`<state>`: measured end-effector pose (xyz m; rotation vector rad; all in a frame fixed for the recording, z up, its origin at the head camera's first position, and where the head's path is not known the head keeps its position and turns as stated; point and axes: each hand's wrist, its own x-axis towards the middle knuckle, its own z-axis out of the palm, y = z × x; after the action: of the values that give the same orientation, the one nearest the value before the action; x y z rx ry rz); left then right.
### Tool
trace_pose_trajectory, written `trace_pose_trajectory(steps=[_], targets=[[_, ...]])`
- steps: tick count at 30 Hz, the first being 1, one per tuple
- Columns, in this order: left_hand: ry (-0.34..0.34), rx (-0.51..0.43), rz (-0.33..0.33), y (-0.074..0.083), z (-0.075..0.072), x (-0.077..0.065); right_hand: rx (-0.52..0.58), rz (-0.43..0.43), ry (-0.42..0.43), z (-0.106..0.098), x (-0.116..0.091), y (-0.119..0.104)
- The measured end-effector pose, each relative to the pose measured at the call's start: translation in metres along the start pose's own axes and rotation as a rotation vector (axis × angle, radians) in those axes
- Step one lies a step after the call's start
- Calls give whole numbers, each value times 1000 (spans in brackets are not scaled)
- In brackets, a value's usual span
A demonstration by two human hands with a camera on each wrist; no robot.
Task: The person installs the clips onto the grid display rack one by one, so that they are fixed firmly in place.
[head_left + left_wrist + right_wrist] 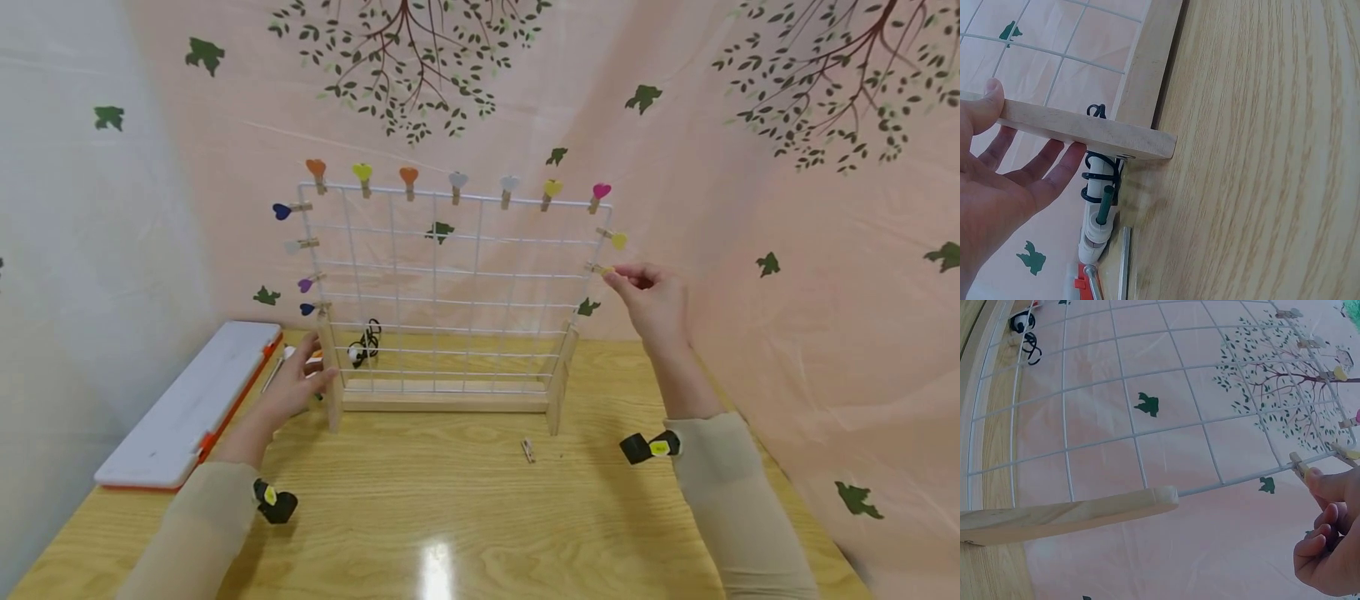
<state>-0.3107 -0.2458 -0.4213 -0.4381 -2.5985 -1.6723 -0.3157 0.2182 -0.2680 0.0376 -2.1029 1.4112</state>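
Observation:
A white wire grid [435, 271] stands upright in a wooden stand [442, 402]. Small wooden clothespins with coloured hearts sit along its top and sides, among them a pink-heart clothespin [601, 193] at the top right corner. My right hand [660, 304] pinches a yellow-heart clothespin [1300, 467] between thumb and finger, its tip at the grid's right edge. Just above it another yellow-heart clothespin [617, 240] is clipped on. My left hand [1007, 169] holds the stand's left upright [1085, 128], thumb on one side and fingers on the other.
One loose clothespin [528, 451] lies on the wooden table [420, 500] in front of the stand. To the left is a long white case [191, 400] with an orange edge. A cord-wrapped white tool [1099, 212] lies behind the left upright, beside a metal rod [1124, 262].

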Motion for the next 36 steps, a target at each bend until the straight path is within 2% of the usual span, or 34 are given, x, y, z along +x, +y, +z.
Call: trace_pose_trajectory(steps=[6, 11, 14, 17, 22, 26, 36], targets=[[-2, -11, 2, 0, 0, 0, 19, -12, -21, -3, 0, 3], [-6, -14, -5, 0, 1, -2, 27, -72, -33, -11, -10, -3], [-5, -8, -11, -1, 0, -1, 7, -142, -85, -14, -24, -14], [-7, -8, -22, 2, 0, -2, -59, -187, -179, -13, -43, -17], [-4, 0, -22, 1, -1, -2, -210, -274, -352, 1, -64, 24], [3, 6, -10, -4, 0, 0, -313, -307, -481, 13, -82, 56], [0, 3, -14, -3, 0, 0, -338, -257, -829, 44, -118, 120]])
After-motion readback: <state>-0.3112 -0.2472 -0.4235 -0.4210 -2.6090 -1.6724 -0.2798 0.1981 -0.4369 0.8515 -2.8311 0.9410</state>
